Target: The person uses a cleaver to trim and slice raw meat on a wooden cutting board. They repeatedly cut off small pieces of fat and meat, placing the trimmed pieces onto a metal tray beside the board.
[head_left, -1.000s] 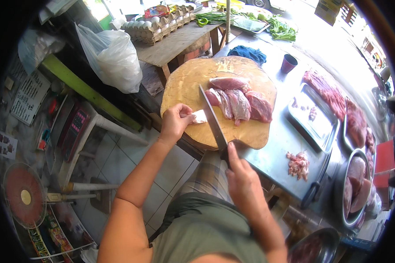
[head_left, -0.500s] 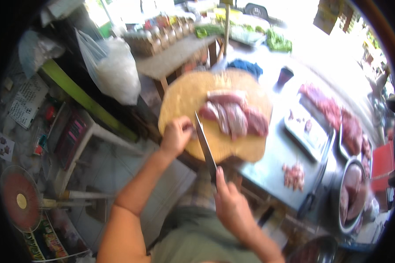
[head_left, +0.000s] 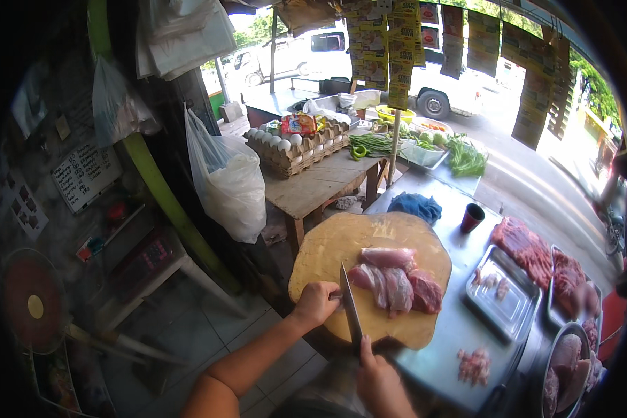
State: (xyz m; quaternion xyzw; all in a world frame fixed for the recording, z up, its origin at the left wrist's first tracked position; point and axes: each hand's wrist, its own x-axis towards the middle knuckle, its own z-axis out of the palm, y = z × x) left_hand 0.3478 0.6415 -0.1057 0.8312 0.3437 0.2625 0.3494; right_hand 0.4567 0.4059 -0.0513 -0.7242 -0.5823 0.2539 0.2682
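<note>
The landmark is the round wooden chopping block (head_left: 341,240), which rests on a metal counter (head_left: 439,334).

The raw meat (head_left: 396,279) lies on the block's right half, toward the near rim. It lies to the right of the left hand (head_left: 315,304), with the knife blade (head_left: 350,306) standing between the two. The knife's long axis runs from the near rim of the block away from the person, toward the block's centre. The left hand is the nearer of the two to the meat; the right hand (head_left: 375,376) sits off the block's near rim, over the counter edge.

Left hand: fingers curled closed at the block's near-left rim, apparently pressing a small pale piece just left of the blade; what it holds cannot be told for certain. Right hand: fingers wrapped closed around the knife handle.

The meat consists of several pink slabs laid side by side, touching, with paler fat along the edges and a darker red piece at the right end.

Right of the block stand a steel tray (head_left: 515,313) and further red cuts (head_left: 526,247). Beyond the block's far rim lie a blue cloth (head_left: 414,206) and a dark cup (head_left: 472,217).
</note>
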